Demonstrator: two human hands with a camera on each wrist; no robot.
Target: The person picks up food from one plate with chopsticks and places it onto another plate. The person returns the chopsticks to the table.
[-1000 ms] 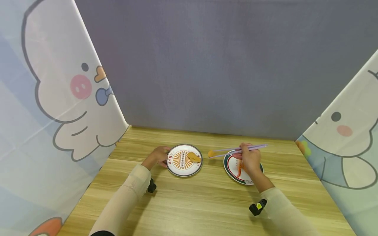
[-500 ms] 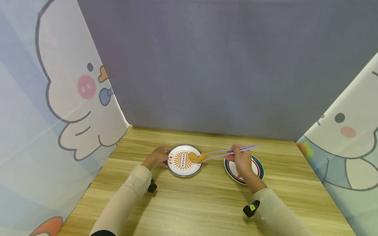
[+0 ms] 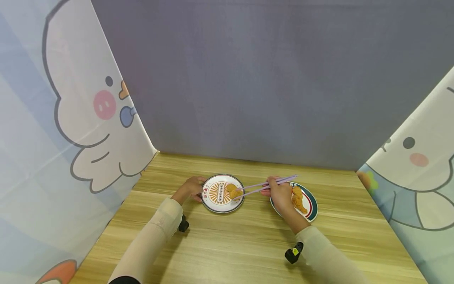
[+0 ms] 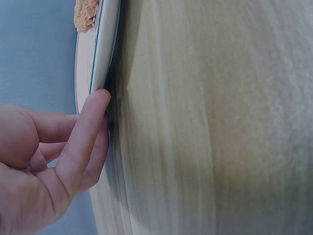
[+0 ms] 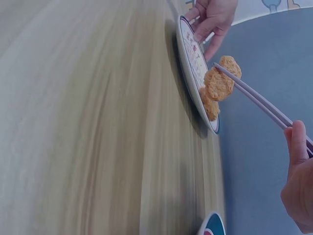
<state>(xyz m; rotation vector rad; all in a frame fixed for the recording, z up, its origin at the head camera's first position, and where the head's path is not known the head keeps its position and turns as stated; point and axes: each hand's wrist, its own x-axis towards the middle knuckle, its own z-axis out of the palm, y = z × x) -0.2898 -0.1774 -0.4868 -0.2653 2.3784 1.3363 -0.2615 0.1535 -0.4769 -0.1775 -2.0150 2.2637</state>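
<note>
The left hand (image 3: pixel 193 187) grips the left rim of a round white sunburst-printed plate (image 3: pixel 220 208), probably steadying it; right of the plate, the right hand (image 3: pixel 280 196) grips slim lilac chopsticks (image 5: pixel 264 103), apparently angled to support a golden-brown crumbed nugget (image 5: pixel 218 88) over its right side.

We see a nugget (image 5: pixel 210 106) on the left plate (image 3: pixel 213 207), the left hand (image 3: pixel 192 188) at its left rim and chopsticks (image 3: pixel 288 179) over its right side. To that plate's right, apart, sits the other plate (image 3: pixel 311 215).

Cartoon panels (image 3: pixel 79 106) and grey cloth (image 3: pixel 244 83) border a wooden tabletop (image 3: pixel 227 244).
</note>
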